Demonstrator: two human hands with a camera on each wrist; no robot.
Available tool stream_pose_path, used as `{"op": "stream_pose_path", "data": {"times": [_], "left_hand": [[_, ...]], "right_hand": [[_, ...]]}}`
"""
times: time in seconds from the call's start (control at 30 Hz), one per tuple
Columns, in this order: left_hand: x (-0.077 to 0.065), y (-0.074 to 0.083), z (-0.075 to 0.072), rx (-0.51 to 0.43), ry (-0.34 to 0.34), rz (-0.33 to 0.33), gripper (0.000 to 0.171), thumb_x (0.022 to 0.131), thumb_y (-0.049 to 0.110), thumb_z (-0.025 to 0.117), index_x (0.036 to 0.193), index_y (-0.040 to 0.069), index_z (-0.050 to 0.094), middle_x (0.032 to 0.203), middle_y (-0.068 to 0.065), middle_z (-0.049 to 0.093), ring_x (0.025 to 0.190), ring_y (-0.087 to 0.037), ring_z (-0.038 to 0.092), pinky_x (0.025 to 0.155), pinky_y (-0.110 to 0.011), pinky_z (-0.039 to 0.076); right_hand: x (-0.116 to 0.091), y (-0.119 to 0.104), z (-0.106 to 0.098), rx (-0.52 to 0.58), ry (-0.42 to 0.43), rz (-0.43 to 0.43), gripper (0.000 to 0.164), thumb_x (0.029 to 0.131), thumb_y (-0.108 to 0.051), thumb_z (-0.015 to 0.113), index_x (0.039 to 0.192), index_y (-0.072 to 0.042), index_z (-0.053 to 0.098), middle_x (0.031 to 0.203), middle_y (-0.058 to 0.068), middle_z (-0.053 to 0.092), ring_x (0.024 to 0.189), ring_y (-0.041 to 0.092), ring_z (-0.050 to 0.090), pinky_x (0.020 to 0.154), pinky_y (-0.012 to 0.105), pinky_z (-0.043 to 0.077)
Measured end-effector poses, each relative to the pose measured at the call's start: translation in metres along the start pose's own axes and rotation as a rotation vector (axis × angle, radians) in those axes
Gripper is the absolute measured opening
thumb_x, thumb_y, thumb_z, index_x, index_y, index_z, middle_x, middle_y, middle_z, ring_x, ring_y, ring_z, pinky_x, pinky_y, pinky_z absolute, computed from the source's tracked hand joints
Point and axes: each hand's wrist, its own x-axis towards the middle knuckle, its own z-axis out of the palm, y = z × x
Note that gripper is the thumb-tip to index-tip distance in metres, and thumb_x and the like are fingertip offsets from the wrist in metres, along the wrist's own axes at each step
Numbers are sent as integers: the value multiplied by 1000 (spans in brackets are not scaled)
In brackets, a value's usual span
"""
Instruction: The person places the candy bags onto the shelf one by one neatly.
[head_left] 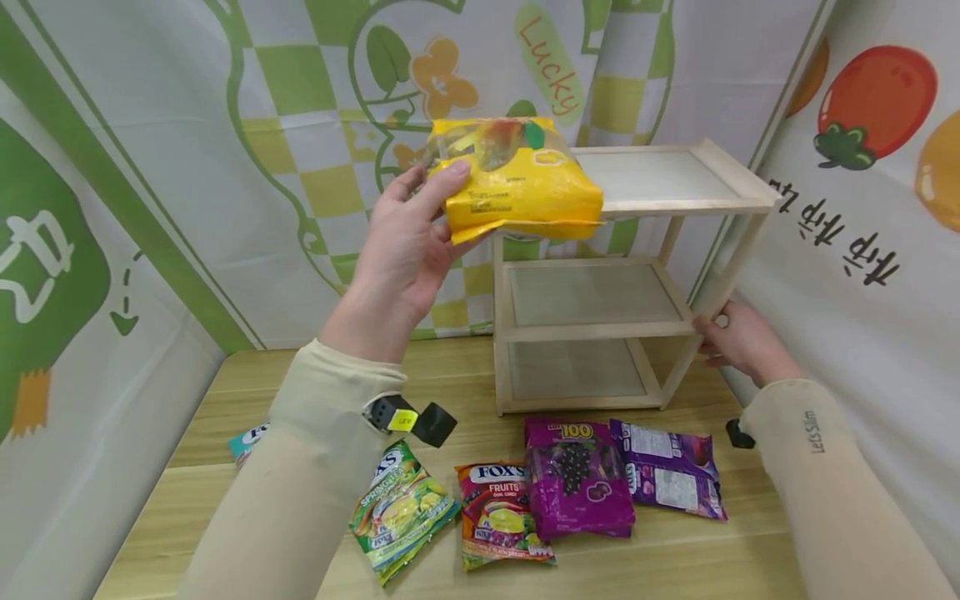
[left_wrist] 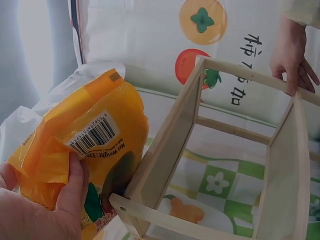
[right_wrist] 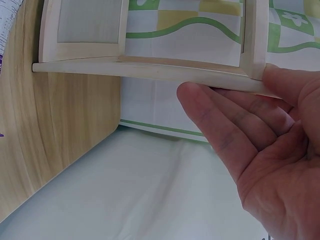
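My left hand (head_left: 408, 250) holds a yellow candy bag (head_left: 525, 187) by its left end, thumb on top. The bag is in the air at the left end of a three-tier wooden shelf rack (head_left: 600, 333), in front of its top tier. In the left wrist view, a barcode shows on the bag's orange-yellow underside (left_wrist: 127, 107). My right hand (head_left: 750, 342) is at the rack's right front post, level with the middle tier. The right wrist view shows this hand's thumb and fingers (right_wrist: 215, 117) on opposite sides of the post, pinching it.
In front of the rack lie a green candy bag (head_left: 401, 508), a red one (head_left: 502, 517), a purple grape one (head_left: 577, 483) and a violet one (head_left: 675, 471) turned back side up. Part of a teal bag (head_left: 243, 442) shows beside my left sleeve. Printed curtains surround the wooden table (head_left: 202, 492).
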Motion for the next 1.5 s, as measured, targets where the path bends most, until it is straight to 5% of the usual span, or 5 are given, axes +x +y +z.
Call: {"op": "stream_pose_path", "data": {"times": [0.93, 1.1, 1.33, 1.5], "left_hand": [[16, -12, 21, 22, 12, -73, 93, 89, 19, 82, 160, 14, 24, 129, -12, 61, 111, -30, 69, 86, -40, 62], [17, -12, 21, 6, -31, -71, 84, 91, 22, 80, 157, 12, 30, 130, -12, 62, 112, -30, 69, 88, -39, 62], [12, -10, 16, -10, -184, -43, 49, 97, 26, 73, 138, 9, 53, 133, -17, 64, 113, -36, 69, 90, -42, 61], [8, -10, 16, 40, -224, -36, 67, 94, 14, 75, 151, 14, 39, 136, -17, 60, 113, -37, 68, 89, -44, 61]], "right_hand": [[-1, 2, 0, 4, 10, -5, 61, 111, -30, 39, 151, 15, 26, 137, 42, 48, 117, 52, 61, 82, 43, 63], [-1, 1, 0, 7, 12, -6, 61, 111, -30, 39, 151, 15, 26, 137, 43, 48, 117, 52, 61, 83, 44, 63], [-1, 0, 1, 15, 18, -4, 62, 111, -30, 39, 152, 13, 25, 137, 42, 47, 117, 52, 61, 85, 47, 62], [0, 1, 1, 9, 20, 1, 62, 111, -30, 39, 152, 14, 23, 137, 43, 46, 117, 52, 61, 84, 46, 62]]}}
